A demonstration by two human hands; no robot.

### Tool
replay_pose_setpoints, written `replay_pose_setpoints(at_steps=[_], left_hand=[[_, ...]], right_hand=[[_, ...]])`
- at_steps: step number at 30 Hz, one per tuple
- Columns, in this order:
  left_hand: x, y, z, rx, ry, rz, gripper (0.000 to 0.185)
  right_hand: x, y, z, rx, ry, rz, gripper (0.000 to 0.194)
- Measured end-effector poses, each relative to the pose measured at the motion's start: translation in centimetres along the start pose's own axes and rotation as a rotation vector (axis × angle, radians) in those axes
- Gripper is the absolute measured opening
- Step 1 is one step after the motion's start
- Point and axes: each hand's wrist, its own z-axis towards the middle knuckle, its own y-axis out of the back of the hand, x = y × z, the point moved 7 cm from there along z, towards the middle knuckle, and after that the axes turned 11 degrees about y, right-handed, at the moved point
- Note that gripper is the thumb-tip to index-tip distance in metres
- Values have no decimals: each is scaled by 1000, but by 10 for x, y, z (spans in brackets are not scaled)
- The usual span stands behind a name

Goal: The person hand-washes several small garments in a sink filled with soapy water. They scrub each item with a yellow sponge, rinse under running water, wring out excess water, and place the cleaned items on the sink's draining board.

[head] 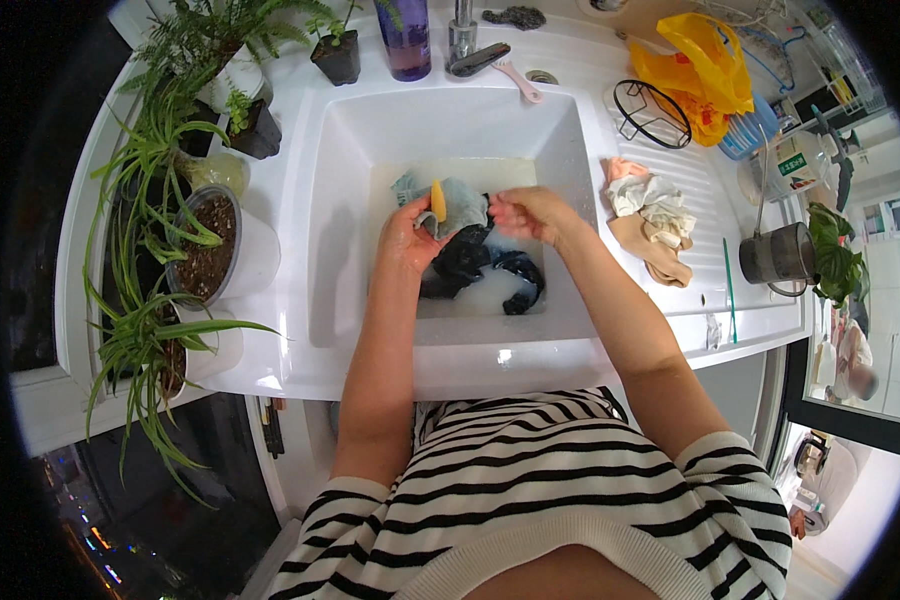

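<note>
My left hand grips a wet grey-green cloth above the sink. A yellow bar of soap stands on edge against that cloth, beside my left thumb. My right hand, blurred, is at the cloth's right edge; whether its fingers pinch any fabric is unclear. Beneath both hands, dark garments lie partly sunk in cloudy water. The cloth's far end, with a gathered edge, hangs over toward the back of the basin.
Damp white and beige clothes lie on the ribbed drainboard at right. Behind the basin are a faucet, a pink-handled brush and a purple bottle. Potted plants line the left rim. A yellow plastic bag sits back right.
</note>
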Motion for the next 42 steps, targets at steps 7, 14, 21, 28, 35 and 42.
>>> replay_pose_setpoints(at_steps=[7,14,21,28,35,42], left_hand=[[3,6,4,-57,3,-35,27],[1,17,19,-15,-74,26,29],[5,9,18,23,-105,52,31],[7,-4,6,-3,-251,166,28],[13,-11,-10,-93,-370,97,24],[15,-16,-20,-97,-374,50,24]], right_hand=[[-13,-22,-3,118,70,417,10],[26,2,5,149,384,616,10],[40,-3,-12,-34,491,318,10],[38,-33,-35,-342,760,-143,6],[31,-19,-23,-557,941,-371,3],[10,-23,-6,-302,484,-194,12]])
